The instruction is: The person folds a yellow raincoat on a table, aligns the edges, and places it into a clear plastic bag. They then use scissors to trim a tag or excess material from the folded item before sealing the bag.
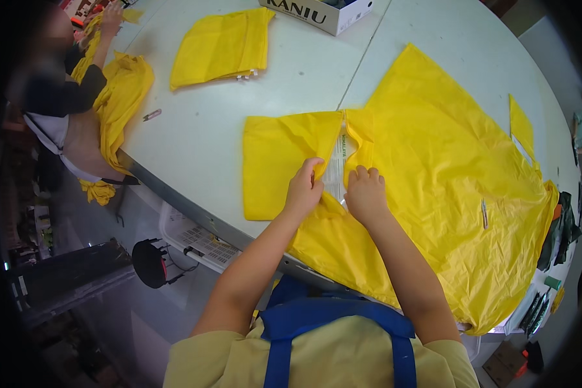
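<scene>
A large piece of thin, shiny yellow fabric [446, 155], like a garment, lies spread before me, its left part folded into a neat rectangle [275, 152]. Between that rectangle and the rest, a gap shows a pale printed sheet or label [334, 171]. My left hand [305, 186] is closed, pinching the fabric edge on the gap's left side. On the other side of the gap, my right hand [366, 194] is closed with curled fingers gripping the yellow fabric. Small thread snips [484, 214] rest on the fabric to the right.
Farther back on the white table [304, 84] lie a folded yellow stack [223, 48] and a white box [336, 16]. More snips [152, 115] lie at left. A co-worker [64, 97] handles yellow cloth there. Below the table edge stands a white basket [197, 238]. Dark packets [537, 313] lie at right.
</scene>
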`<state>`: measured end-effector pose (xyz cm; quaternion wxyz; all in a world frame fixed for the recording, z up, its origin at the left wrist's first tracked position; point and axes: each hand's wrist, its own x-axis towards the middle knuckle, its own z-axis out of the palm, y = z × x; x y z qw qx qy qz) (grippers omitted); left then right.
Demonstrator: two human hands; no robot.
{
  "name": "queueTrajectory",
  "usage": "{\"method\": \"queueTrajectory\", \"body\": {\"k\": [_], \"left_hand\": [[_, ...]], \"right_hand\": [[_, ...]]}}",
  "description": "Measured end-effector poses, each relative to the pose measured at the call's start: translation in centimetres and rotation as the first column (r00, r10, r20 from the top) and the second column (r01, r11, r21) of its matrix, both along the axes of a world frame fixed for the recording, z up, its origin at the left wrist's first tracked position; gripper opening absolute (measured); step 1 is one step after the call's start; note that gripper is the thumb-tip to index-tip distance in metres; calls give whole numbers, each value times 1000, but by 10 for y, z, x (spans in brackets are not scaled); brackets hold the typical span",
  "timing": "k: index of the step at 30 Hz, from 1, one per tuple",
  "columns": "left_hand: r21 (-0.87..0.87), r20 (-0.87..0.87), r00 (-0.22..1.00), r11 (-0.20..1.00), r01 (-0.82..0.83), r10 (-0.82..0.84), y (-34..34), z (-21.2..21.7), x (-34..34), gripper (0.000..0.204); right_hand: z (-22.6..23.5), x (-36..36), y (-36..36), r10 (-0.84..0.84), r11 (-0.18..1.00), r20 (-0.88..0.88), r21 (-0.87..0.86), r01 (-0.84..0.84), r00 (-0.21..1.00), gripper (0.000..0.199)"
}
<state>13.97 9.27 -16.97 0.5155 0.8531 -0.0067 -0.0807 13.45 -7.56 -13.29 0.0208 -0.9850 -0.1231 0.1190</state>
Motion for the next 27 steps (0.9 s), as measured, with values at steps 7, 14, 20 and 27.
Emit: {"method": "queueTrajectory", "body": {"k": [7,14,20,27], "left_hand": [[-106,-2,1000,994,-1,0,-11,17,-42,40],[245,106,994,969,-11,-16,15,1,-44,61],[351,-109,870,837,-420,482,114,-33,-18,64],[88,-87,857,861,-501,508,143,-16,-17,16]], "right_hand": [[-56,16,20,-204,927,179,352,131,963,58],[-46,37,-1,-420,889,-1,200,412,908,74],[-35,49,-9,-418,569,-449,549,612,790,49],[22,48,-16,-359,123,-557,767,629,749,26]]}}
